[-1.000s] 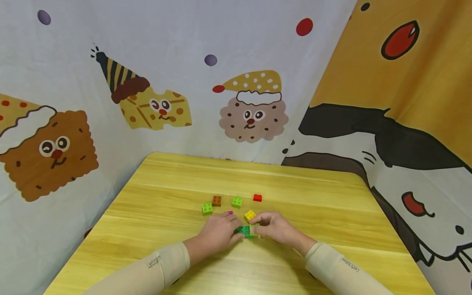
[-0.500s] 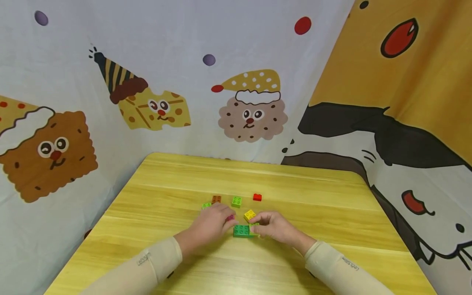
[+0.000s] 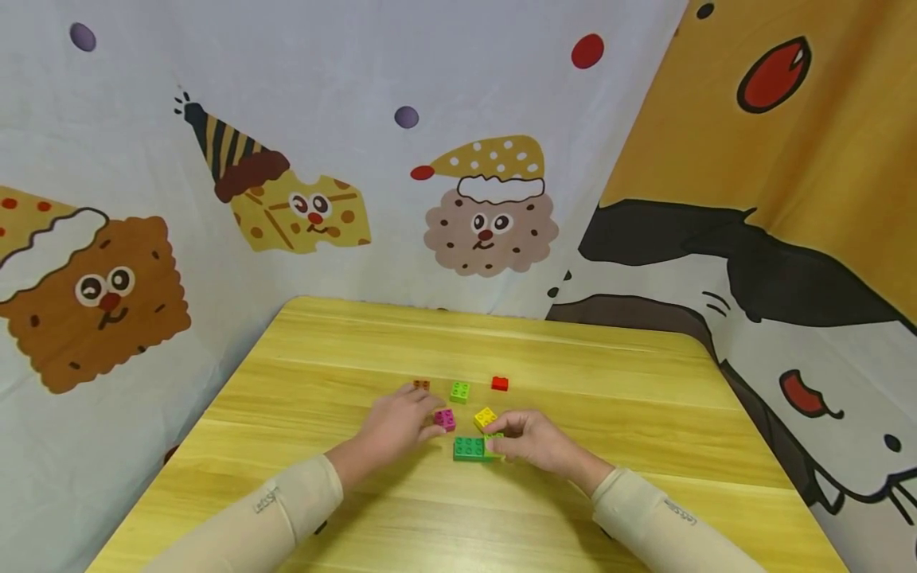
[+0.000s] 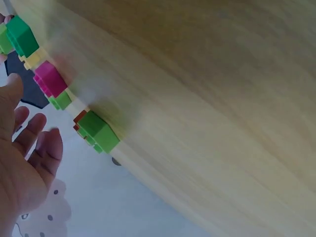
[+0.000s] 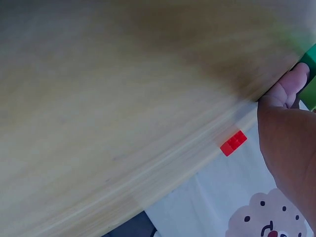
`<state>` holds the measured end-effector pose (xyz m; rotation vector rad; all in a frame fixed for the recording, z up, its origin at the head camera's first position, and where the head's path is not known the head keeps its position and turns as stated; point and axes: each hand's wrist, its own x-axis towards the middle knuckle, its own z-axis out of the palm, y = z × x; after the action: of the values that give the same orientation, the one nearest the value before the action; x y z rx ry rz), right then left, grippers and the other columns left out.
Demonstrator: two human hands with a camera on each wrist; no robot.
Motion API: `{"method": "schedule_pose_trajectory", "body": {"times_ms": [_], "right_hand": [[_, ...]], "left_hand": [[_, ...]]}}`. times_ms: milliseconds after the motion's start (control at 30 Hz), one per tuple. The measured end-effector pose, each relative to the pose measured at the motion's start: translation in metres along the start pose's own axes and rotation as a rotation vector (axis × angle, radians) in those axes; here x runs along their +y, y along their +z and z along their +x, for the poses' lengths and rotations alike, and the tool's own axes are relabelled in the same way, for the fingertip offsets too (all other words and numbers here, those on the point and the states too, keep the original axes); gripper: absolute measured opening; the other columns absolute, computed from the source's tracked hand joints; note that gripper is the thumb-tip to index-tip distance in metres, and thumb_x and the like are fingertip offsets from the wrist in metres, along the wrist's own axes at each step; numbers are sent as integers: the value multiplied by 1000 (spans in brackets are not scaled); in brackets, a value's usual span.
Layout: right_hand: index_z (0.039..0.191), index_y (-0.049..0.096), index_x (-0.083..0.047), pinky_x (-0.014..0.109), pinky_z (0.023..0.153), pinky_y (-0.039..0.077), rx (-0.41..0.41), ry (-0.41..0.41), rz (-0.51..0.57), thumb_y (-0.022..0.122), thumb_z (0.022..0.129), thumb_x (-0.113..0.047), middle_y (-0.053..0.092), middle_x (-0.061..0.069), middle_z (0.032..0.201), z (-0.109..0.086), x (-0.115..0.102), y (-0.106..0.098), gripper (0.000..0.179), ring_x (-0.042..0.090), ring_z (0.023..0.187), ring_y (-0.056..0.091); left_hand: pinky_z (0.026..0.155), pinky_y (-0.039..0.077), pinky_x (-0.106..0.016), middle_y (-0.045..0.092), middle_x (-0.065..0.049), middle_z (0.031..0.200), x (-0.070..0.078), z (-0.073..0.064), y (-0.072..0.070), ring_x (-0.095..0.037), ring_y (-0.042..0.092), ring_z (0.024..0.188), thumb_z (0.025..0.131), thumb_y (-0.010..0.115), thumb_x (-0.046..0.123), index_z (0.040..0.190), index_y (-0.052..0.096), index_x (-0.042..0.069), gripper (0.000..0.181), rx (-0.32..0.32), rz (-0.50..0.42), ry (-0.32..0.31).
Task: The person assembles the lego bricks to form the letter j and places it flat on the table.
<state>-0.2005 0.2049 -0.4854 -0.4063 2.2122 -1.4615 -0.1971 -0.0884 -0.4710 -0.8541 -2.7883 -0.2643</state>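
My left hand (image 3: pixel 392 423) hangs over the bricks with its fingers spread loosely and nothing in them. Beside its fingertips sits a magenta brick (image 3: pixel 445 419). A light green brick (image 4: pixel 98 132) stands near that hand in the left wrist view; in the head view the hand hides it. My right hand (image 3: pixel 539 442) pinches a lime brick (image 3: pixel 493 446) that sits at the right end of a longer green brick (image 3: pixel 469 449). Just beyond the right fingers lies a yellow brick (image 3: pixel 485 418). Only the right thumb and part of the green bricks show in the right wrist view.
Farther back on the wooden table (image 3: pixel 616 382) are a brown brick (image 3: pixel 421 385), partly covered by the left fingers, another light green brick (image 3: pixel 460 391) and a red brick (image 3: pixel 500 383). A printed cloth (image 3: pixel 344 278) hangs behind the table's far edge.
My left hand has left the green brick and moved left, past the magenta brick, to over the left light green brick. The right hand has stayed in place.
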Motion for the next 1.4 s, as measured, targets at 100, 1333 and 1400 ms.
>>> {"method": "schedule_pose_trajectory", "body": {"times_ms": [100, 1333, 1400], "right_hand": [[123, 76, -2, 26, 71, 58, -4, -2, 0, 80, 97, -21, 71, 4, 97, 0, 0, 0, 33, 15, 80, 60], [124, 75, -4, 29, 74, 59, -7, -4, -10, 79, 98, -25, 72, 6, 104, 0, 1, 0, 34, 14, 84, 61], [124, 75, -3, 29, 74, 59, -7, -4, -8, 79, 98, -25, 72, 5, 104, 0, 1, 0, 34, 15, 84, 61]], "left_hand": [[92, 58, -32, 78, 3, 117, 1, 0, 2, -14, 65, 102, 95, 78, 48, 124, 76, 19, 40, 6, 12, 28], [84, 51, -33, 73, 10, 91, 17, 13, 25, -10, 52, 84, 97, 80, 34, 97, 74, 23, 13, -54, -22, 36], [84, 52, -33, 72, 10, 90, 17, 12, 25, -11, 53, 83, 96, 80, 34, 97, 73, 22, 14, -55, -26, 32]]}}
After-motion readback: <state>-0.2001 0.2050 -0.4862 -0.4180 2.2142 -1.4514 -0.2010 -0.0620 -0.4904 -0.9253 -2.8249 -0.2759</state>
